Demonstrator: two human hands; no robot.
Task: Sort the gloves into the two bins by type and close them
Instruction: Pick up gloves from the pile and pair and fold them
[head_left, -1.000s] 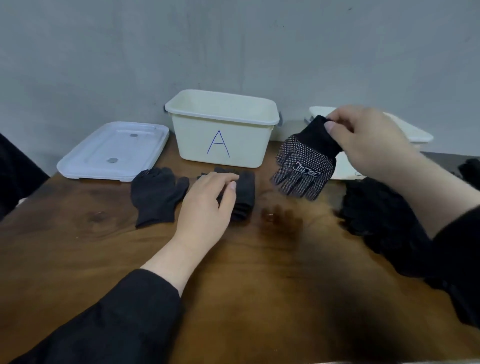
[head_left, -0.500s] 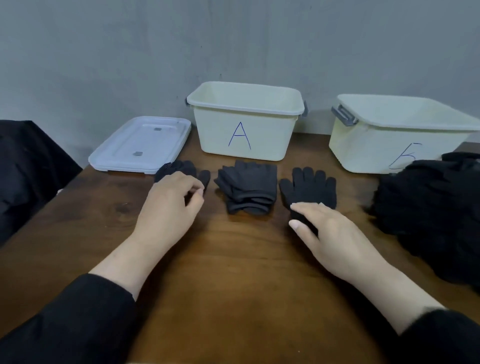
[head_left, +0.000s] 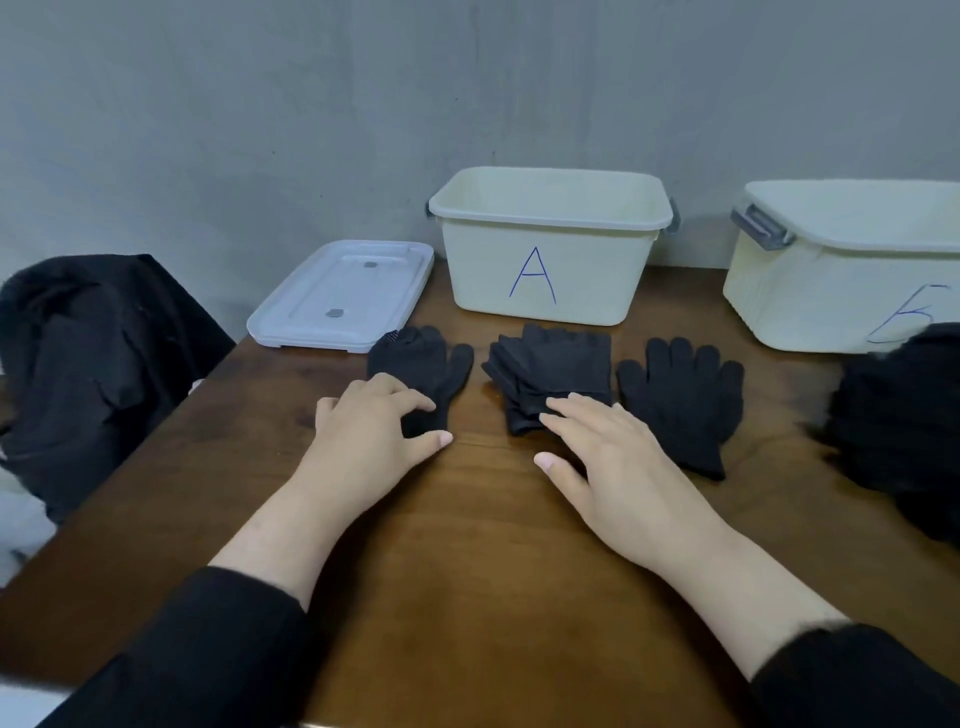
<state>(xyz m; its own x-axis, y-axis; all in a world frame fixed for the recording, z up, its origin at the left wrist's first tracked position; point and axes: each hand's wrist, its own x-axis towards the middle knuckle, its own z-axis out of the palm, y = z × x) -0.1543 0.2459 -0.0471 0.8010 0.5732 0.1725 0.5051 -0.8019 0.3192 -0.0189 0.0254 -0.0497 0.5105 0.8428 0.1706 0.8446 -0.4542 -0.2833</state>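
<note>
Brown wooden table (head_left: 467, 545), grey wall (head_left: 260, 130), black garment (head_left: 93, 364) at left

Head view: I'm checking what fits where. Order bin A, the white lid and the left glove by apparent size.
1. Bin A
2. White lid, though lying flat makes this unsure
3. Left glove, partly covered by the left hand

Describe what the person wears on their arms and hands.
Both hands, left and right, are bare: no gloves, rings or watch visible. Each forearm emerges from a long black sleeve, left and right, ending partway up the forearm.
</note>
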